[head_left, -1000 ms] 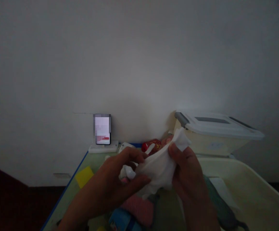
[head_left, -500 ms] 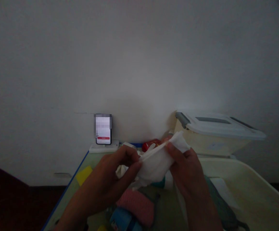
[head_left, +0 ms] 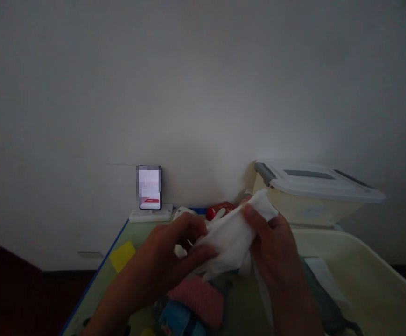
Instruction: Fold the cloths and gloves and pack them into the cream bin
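Both hands hold a thin white cloth up in front of me, above the table. It is creased, with narrow finger-like ends, much like a glove's. My left hand pinches its left side, thumb in front and fingers partly behind. At the upper right end, my right hand grips it between thumb and curled fingers. Beneath the hands lie a pink fuzzy cloth and a blue packet. A red shiny item sits just behind the white cloth.
A lit phone leans upright on a white power strip by the wall. Left on the table is a yellow piece. At right stand an open cream bin holding a dark green item, and a lidded box.
My left thumb has slid right across the white cloth, and its left part has bunched and shifted. My right hand keeps its grip, almost in place.
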The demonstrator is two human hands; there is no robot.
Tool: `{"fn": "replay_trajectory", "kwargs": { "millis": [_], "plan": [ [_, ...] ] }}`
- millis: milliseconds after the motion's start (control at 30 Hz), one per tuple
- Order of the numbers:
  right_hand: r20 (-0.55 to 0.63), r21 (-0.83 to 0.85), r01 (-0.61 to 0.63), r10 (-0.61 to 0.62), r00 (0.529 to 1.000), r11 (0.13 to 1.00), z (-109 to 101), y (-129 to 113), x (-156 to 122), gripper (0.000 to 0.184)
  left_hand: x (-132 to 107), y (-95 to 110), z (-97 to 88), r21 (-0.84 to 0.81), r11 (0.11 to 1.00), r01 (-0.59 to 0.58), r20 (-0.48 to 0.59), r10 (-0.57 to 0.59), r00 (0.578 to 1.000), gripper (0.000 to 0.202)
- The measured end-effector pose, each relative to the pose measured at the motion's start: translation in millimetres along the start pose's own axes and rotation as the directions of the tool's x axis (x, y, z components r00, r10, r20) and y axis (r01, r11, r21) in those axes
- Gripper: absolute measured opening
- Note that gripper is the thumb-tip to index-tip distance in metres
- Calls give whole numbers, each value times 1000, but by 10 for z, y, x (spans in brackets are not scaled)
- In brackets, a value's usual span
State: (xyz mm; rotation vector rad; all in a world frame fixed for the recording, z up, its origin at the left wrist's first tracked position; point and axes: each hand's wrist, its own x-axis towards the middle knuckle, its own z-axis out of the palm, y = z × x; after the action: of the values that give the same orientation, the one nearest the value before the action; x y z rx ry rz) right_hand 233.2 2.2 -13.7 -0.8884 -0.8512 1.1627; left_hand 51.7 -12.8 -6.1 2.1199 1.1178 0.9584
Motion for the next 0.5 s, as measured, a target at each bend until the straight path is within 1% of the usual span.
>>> {"fn": "replay_trajectory", "kwargs": {
  "millis": [100, 200, 367, 433, 500],
  "plan": [
    [-7, -17, 0, 0, 1000, 1000, -10, 14, 15, 29, -10, -5, -4, 83, 996, -15, 3, 14, 1000, 13],
    [-14, -32, 26, -27, 1000, 999, -21, 25, 34, 30, -16, -2, -8, 108, 994, -9, 13, 8, 1000, 17],
    [-25, -51, 44, -45, 999, 998, -37, 24, 47, 29, -11, 12, -13, 73, 997, -26, 18, 25, 1000, 19],
    [-25, -42, 44, -45, 999, 998, -37, 22, 43, 28, -5, 12, -11, 54, 999, -7, 18, 6, 1000, 19],
    [-17, -8, 38, -38, 999, 999, -26, 15, 32, 26, -1, 7, -7, 8, 1000, 28, 10, -28, 1000, 16]
  ]
}}
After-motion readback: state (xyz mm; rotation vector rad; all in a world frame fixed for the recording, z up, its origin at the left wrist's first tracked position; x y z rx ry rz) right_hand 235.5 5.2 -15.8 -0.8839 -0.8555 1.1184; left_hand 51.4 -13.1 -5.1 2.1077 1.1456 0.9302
